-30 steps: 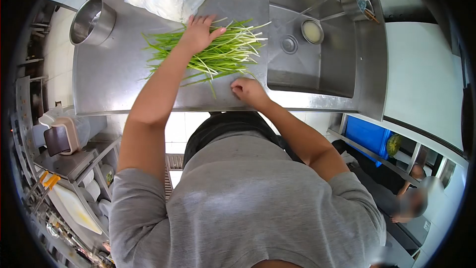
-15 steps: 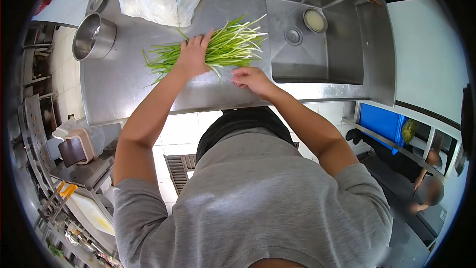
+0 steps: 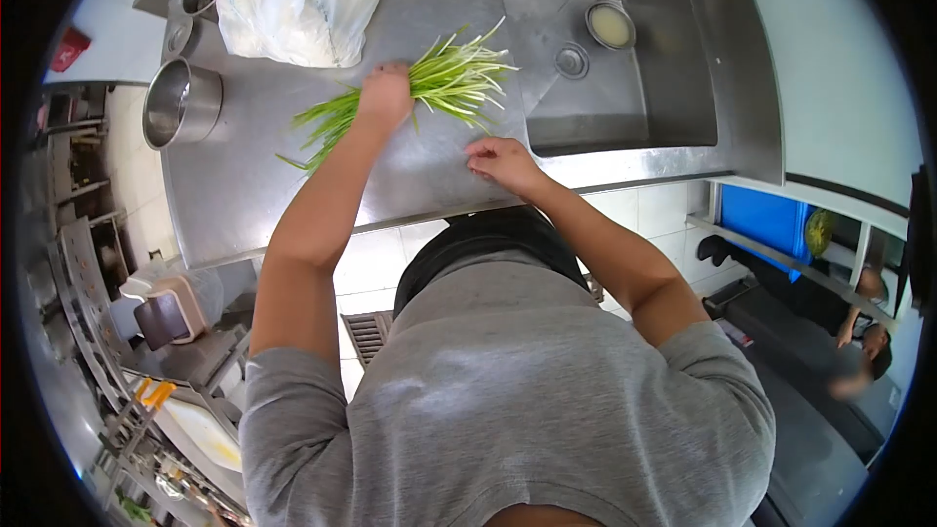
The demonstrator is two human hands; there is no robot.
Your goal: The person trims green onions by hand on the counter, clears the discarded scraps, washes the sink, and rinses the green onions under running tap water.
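Observation:
A bunch of chives, long and green with pale stem ends, is in my left hand. The fingers are wrapped round its middle. Its white ends fan out towards the sink, and its leaf tips trail to the lower left over the steel counter. Just below the white ends, near the counter's front, my right hand is apart from the bunch. Its fingers are curled together and nothing shows in them.
A white plastic bag stands behind the bunch. On the left is a steel pot. The sink to the right holds a bowl of cloudy liquid. Another person is at the far right.
My left hand has closed round the chives, gathering the spread stalks into a tighter bunch. My right hand stays near the counter's front, its fingers still curled. The view has shifted slightly.

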